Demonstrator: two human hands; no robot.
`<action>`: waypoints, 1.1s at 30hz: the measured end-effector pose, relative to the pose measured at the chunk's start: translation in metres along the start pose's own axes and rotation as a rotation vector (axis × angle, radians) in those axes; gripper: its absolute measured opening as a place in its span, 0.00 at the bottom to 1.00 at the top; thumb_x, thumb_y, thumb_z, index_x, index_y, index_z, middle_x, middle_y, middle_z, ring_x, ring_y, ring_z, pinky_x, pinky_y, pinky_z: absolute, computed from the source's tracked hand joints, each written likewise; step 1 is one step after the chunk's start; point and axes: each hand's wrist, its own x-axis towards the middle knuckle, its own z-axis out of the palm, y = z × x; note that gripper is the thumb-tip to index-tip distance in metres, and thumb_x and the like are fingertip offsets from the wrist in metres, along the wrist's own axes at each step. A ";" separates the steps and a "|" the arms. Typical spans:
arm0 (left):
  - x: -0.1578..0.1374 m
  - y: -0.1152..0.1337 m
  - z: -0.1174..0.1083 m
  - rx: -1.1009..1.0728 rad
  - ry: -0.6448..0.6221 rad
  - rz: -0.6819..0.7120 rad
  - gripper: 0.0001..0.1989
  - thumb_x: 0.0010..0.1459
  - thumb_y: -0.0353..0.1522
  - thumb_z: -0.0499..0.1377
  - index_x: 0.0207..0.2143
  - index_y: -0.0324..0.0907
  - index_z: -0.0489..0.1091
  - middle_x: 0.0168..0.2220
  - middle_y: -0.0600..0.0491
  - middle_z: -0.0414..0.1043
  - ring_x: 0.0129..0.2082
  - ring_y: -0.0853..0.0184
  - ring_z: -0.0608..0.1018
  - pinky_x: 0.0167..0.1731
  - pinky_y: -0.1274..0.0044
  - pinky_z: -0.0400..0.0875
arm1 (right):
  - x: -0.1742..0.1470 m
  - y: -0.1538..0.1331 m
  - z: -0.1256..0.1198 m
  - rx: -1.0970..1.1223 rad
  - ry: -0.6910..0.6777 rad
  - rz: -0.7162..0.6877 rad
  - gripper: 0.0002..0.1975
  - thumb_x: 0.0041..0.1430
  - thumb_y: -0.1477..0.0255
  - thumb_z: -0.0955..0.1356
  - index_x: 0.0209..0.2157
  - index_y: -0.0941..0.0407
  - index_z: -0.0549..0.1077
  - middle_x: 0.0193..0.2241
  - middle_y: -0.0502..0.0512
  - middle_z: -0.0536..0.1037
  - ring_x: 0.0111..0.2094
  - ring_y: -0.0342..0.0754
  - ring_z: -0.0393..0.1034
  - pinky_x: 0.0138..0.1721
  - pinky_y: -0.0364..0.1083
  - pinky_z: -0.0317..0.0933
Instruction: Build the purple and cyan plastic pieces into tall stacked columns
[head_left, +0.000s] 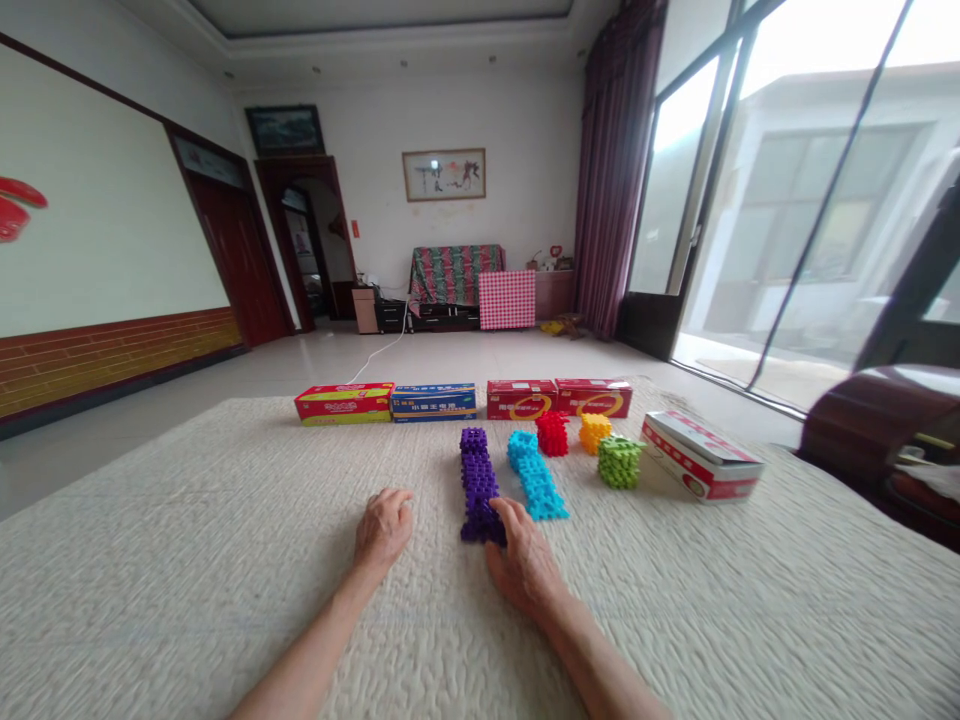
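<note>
A purple strip of interlocking plastic pieces (478,480) lies lengthwise on the quilted cover, its far end curled up into a roll. At its near end, my right hand (525,560) has the thumb and fingers closed around the edge; the fingertips partly cover it. To the left, apart from the strip, my left hand (384,528) rests on the cover in a loose fist, with nothing seen in it. Right of the purple strip is a light blue strip (538,480), also curled at its far end. Beyond it stand a red roll (553,434), a yellow roll (595,433) and a green roll (619,462).
Along the back stand a red-and-yellow box (345,404), a blue box (433,402) and two dark red boxes (521,399). A white-and-red box (702,458) sits at the right. The beige quilted cover (187,560) spreads beneath everything; a dark wooden armrest (862,420) is beyond its right edge.
</note>
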 end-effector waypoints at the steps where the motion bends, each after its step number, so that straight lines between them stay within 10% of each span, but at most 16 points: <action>1: -0.001 0.000 0.000 0.019 0.003 0.016 0.17 0.55 0.23 0.51 0.40 0.41 0.76 0.43 0.49 0.78 0.44 0.64 0.77 0.48 0.75 0.68 | 0.000 0.000 0.000 0.003 -0.001 -0.006 0.30 0.48 0.81 0.63 0.56 0.57 0.62 0.53 0.64 0.69 0.55 0.55 0.64 0.56 0.56 0.62; 19: 0.010 -0.036 0.024 0.031 -0.012 0.090 0.19 0.54 0.31 0.48 0.40 0.44 0.77 0.44 0.49 0.78 0.42 0.60 0.78 0.46 0.71 0.70 | 0.000 -0.013 -0.007 -0.033 -0.027 0.033 0.32 0.45 0.79 0.65 0.55 0.56 0.61 0.50 0.61 0.69 0.52 0.54 0.64 0.54 0.52 0.62; 33: 0.005 -0.009 0.005 0.031 -0.008 0.001 0.17 0.53 0.28 0.50 0.38 0.44 0.77 0.42 0.51 0.78 0.42 0.63 0.77 0.45 0.75 0.69 | 0.000 -0.006 -0.005 -0.015 -0.009 -0.024 0.33 0.46 0.81 0.64 0.56 0.53 0.60 0.52 0.60 0.68 0.54 0.54 0.64 0.54 0.54 0.62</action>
